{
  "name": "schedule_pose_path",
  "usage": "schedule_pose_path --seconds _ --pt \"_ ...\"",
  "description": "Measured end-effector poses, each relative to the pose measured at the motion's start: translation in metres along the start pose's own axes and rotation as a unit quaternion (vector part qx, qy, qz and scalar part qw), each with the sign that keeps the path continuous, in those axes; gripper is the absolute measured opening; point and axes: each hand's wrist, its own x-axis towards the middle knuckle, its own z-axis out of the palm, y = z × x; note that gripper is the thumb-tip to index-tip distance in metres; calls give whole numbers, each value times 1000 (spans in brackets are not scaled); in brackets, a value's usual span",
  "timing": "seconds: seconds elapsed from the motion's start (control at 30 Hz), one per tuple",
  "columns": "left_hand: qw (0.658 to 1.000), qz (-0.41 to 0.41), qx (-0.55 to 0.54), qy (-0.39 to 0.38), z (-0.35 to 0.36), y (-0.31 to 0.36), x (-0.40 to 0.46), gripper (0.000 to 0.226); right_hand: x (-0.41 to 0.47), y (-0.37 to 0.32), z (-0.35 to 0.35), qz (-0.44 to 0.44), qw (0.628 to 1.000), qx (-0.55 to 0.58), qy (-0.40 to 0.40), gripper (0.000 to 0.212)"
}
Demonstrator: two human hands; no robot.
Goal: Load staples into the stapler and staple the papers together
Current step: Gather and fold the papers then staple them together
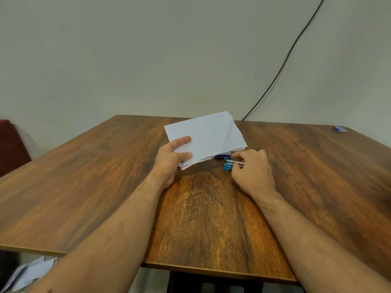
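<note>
Bare forearms cross the glossy wood-grain worktop [201, 218]. At frame centre, the left hand [169, 159] pinches creased white papers [206, 136]; the right hand [250, 168] closes on the small blue-and-metal stapler [228, 165], beside a blue staple box [222, 155].

No legible text, label, brand or number anywhere in the head view. The papers [206, 135] show faint lines, too blurred to read. The small blue box [222, 155] just beside the papers' near right corner, and the blue box [340, 129] far right of the papers, carry unreadable markings.
</note>
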Motion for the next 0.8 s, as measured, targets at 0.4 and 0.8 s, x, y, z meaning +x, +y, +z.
schedule_pose_path --seconds 0.4,0.8 --pt "1000 16 2 6 -2 -4 6 51 -1 -9 -3 8 995 -64 -75 37" --pt "1000 13 -5 26 1 -5 10 56 -1 -44 5 -23 970 242 -12 35"
